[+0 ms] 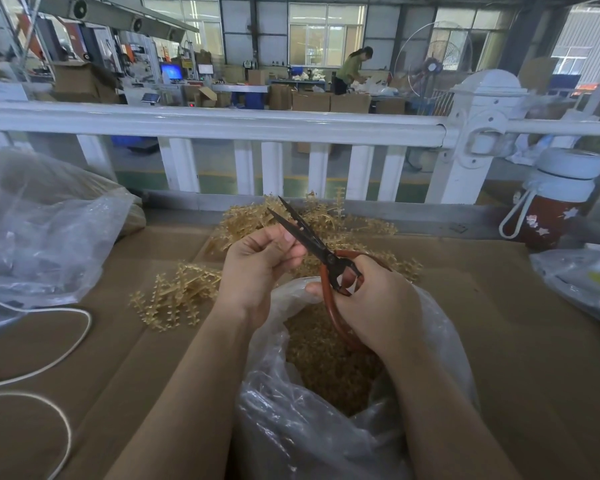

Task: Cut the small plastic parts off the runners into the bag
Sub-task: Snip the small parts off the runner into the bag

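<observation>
L hand [257, 261]: fingers curled, pinching sth small by the blades; can't tell what.
R hand [378, 303]: grips 1 pair scissors [321, 252] by red handles, blades slightly apart, tips pointing to far edge.
Bag [440, 327]: 1 clear bag at near edge under both hands, mouth open, many cut tan parts [326, 368] inside.
Runners [177, 296]: 2 piles on cardboard surface [516, 341], 1 left of bag, 1 bigger near far edge.
Bottle [551, 202]: 1, far right corner.
Other clear bags: 1 left edge, 1 right edge.

A brown cardboard-covered desk [499, 341] carries a heap of amber plastic runners [326, 220]. Left of the heap lie a clear crumpled plastic bag [42, 237] and a white cord [66, 341]; right stands a red-and-white flask [551, 206].
</observation>
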Tool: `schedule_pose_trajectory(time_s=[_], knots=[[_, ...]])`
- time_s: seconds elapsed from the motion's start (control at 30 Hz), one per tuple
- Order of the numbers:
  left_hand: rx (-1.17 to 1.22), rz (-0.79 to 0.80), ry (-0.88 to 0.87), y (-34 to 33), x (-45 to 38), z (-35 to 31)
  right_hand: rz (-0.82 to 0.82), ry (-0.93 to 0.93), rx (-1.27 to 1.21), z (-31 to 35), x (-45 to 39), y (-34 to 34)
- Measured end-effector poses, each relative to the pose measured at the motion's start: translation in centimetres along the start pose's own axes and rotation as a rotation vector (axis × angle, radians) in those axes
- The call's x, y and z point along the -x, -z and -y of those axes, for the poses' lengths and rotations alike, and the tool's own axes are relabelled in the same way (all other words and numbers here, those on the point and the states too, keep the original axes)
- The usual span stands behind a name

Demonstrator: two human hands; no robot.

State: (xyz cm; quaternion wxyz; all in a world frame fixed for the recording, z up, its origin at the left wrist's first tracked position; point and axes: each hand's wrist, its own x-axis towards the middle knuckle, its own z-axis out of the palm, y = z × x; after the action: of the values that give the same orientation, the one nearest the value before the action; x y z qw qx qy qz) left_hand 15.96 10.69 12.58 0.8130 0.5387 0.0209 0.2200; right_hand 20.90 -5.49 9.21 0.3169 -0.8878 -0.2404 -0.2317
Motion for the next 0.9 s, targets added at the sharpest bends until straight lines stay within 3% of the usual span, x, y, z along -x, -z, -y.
schedule_pose_trajectory(time_s=[0.6, 0.9], knots=[[0.004, 0.027, 0.008, 0.37, 0.09, -0.29, 0.103, -0.043, -0.081, 0.56, -0.02, 0.2], [0.0, 0.039, -0.001, 0.41, -0.01, -0.21, 0.066, -0.031, -0.082, 0.51, 0.03, 0.06]])
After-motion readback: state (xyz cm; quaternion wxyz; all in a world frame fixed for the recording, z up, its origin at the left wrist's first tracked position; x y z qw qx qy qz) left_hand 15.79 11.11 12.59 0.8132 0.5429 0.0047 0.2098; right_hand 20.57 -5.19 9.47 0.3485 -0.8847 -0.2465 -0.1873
